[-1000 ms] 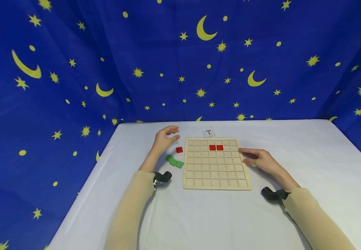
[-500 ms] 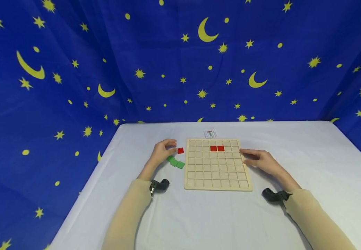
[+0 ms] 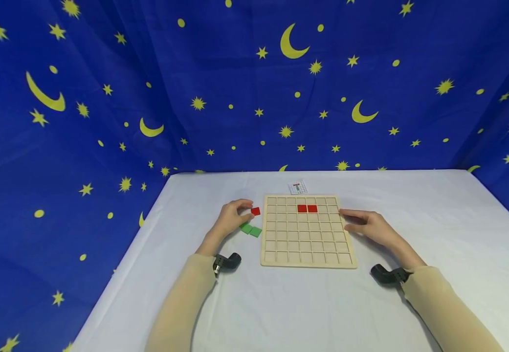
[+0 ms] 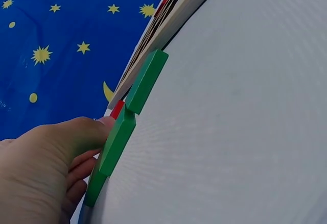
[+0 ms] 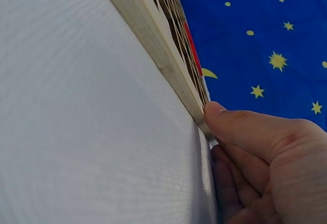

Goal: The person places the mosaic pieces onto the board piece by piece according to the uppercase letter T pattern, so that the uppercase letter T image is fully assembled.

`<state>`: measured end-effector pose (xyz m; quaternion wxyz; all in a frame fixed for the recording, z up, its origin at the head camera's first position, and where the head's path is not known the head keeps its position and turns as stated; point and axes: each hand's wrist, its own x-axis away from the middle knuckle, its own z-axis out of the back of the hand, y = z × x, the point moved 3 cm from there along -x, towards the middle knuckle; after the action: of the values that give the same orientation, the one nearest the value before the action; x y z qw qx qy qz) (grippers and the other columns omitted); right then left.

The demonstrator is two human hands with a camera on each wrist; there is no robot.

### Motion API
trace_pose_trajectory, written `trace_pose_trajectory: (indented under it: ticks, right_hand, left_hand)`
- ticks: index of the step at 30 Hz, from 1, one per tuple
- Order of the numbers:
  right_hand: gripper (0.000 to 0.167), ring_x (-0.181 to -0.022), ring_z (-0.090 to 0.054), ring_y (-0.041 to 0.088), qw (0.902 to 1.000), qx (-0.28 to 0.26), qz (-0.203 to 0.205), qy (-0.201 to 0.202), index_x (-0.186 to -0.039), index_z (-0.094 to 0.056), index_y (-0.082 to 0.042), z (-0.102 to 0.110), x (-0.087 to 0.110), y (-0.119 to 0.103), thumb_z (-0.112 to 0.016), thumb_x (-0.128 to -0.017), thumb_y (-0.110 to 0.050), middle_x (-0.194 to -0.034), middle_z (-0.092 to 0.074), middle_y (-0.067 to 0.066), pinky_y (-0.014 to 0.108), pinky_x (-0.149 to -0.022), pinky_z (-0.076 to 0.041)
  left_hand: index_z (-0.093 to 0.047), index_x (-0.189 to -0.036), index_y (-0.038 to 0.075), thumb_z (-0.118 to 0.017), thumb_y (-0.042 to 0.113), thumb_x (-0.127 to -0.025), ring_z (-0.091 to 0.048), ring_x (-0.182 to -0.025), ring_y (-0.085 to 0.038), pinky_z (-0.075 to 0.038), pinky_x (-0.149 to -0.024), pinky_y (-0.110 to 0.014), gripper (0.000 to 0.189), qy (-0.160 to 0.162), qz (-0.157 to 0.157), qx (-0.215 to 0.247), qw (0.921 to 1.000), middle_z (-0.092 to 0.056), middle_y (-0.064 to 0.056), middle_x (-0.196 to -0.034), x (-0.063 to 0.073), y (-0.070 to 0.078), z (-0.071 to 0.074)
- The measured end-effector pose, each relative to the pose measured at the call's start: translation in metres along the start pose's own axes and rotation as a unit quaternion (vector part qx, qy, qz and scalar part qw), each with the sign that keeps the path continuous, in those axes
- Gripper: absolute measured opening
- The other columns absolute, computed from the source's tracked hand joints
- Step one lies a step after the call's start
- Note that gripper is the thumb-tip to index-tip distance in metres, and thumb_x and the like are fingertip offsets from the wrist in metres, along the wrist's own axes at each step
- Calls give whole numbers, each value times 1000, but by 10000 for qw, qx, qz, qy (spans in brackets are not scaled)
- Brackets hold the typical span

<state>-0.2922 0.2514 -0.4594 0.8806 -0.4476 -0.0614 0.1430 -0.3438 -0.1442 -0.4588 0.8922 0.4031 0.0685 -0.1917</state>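
Clasping nothing, both hands (image 3: 231,218) (image 3: 372,228); third green tile (image 4: 96,187) clear only in left wrist view

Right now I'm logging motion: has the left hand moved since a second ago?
Yes: against the grid board, the left hand moved down the head view, closer to the loose red tile.

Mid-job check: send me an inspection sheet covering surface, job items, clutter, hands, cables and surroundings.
Surface: white-covered table.
Board: on the table; two red tiles side by side, second row from the far edge.
Loose red tile: left of the board.
Green tiles: three, left of the board.
Card: beyond the board, printed in red and green.
Clutter: nothing seen.
Left hand: at the loose red tile; contact unclear.
Right hand: touches the board's right edge.
Cables: nothing seen.
Surroundings: blue curtain with yellow stars and moons.
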Motion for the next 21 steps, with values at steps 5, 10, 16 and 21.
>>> trace_pose_trajectory:
  ticks: [5,10,16,21]
  right_hand:
    - [56,-132,-33,38,10000,-39,-2,-18,-136,-51,-5,0,1,1,-70,-87,-24,-139,-46,16,55,-106,-25]
    - [55,-133,-33,36,10000,-9,-1,5,-135,-53,-7,0,1,2,-70,-87,-26,-139,-47,15,54,-107,-24]
    - [55,-132,-34,36,10000,21,43,10,-135,-53,-7,0,-1,2,-70,-86,-27,-139,-47,14,53,-107,-25]
    - [54,-132,-33,37,10000,-19,15,-25,-135,-52,-5,1,1,-3,-69,-87,-24,-139,-46,16,54,-106,-25]
  left_hand:
    - [-69,-109,3,-75,8,-81,-62,-103,-23,-45,-93,-35,29,78,-69,-68,9999,-69,-8,-103,0,0,-1]
    - [-68,-110,4,-74,8,-81,-62,-103,-23,-44,-95,-37,30,100,12,-57,9999,-69,-7,-102,-1,0,0]
    - [-67,-111,4,-75,8,-81,-62,-101,-24,-44,-94,-40,32,281,197,130,9993,-70,-8,-100,-5,5,8]
    - [-67,-112,2,-75,9,-81,-63,-100,-24,-46,-92,-38,33,332,-113,145,9993,-70,-9,-101,-14,17,13]
